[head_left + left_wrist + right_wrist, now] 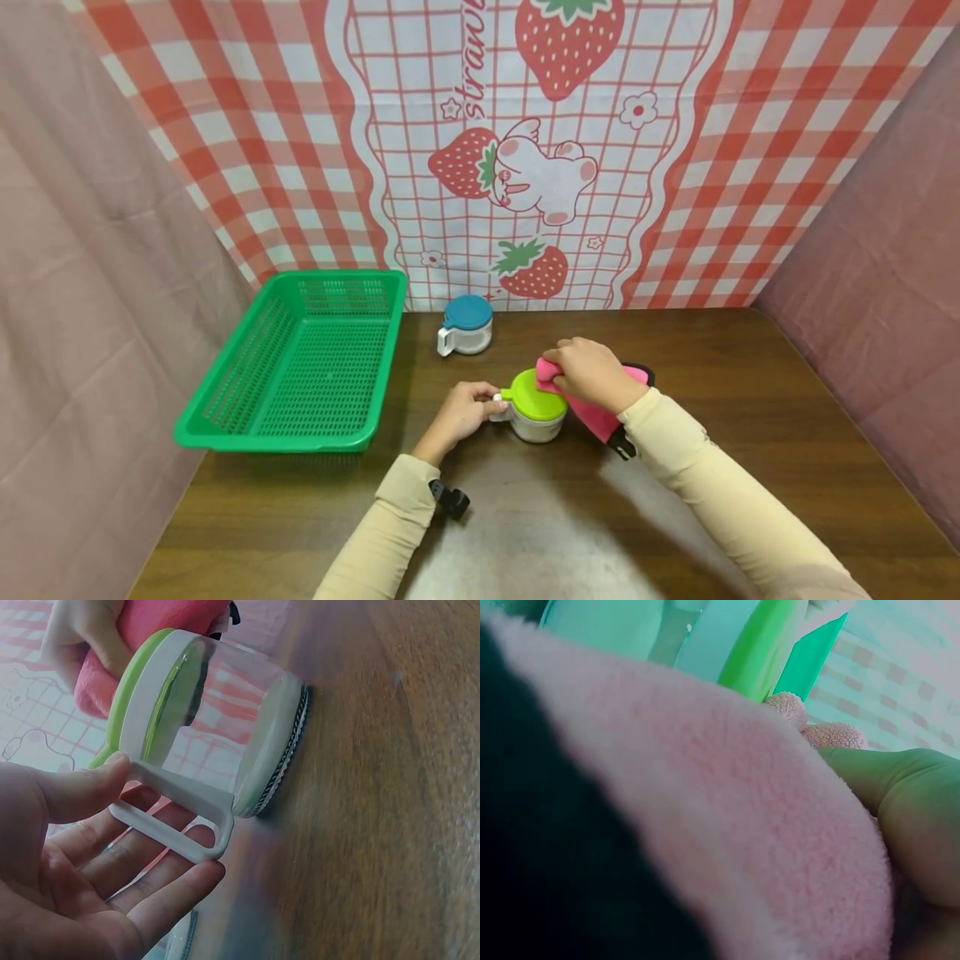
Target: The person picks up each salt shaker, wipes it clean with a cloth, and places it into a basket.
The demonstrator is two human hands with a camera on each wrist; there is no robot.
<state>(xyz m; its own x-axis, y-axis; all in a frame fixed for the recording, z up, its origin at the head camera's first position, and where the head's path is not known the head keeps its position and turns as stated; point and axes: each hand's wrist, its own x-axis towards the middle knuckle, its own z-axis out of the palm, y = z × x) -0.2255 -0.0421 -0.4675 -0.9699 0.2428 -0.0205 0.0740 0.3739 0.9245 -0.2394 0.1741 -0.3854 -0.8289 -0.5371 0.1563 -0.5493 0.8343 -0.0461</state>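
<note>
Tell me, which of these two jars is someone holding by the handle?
The green-lidded jar: the left hand holds its handle. The blue-lidded jar stands farther back, untouched.

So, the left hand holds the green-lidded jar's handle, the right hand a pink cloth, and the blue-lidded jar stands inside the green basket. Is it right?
Not quite: in the head view, the blue-lidded jar stands on the table beside the green basket, not inside it. The left hand holds the handle, the right hand the cloth.
</note>
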